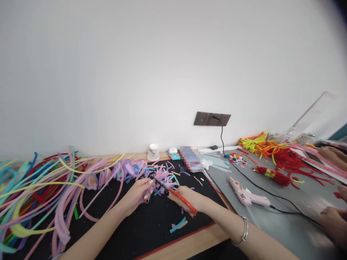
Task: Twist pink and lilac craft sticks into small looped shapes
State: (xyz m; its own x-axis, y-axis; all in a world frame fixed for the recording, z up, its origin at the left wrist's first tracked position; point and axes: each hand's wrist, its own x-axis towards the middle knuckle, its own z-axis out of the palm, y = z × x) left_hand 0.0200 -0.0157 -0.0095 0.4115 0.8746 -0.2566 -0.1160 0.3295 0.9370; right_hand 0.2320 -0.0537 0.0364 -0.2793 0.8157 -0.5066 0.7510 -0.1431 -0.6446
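Note:
My left hand point(138, 195) pinches a thin purple strip point(145, 191) above the black mat point(127, 234). In my right hand point(188, 198) is a pair of scissors point(182, 199) with orange-red handles; their dark blades point left and reach the fingers of my left hand. Behind both hands lies a pile of short pink, purple and teal pieces point(165, 175). Nearer the front of the mat are a few loose cut pieces point(178, 224), blue and beige. Whether the blades touch the strip is too small to tell.
Long pastel fuzzy strips point(62, 195) cover the left side. A white cup point(153, 152) stands by the wall. To the right are a pink glue gun point(248, 194) with a black cord, red and yellow strips point(290, 162), and another person's hands point(334, 220).

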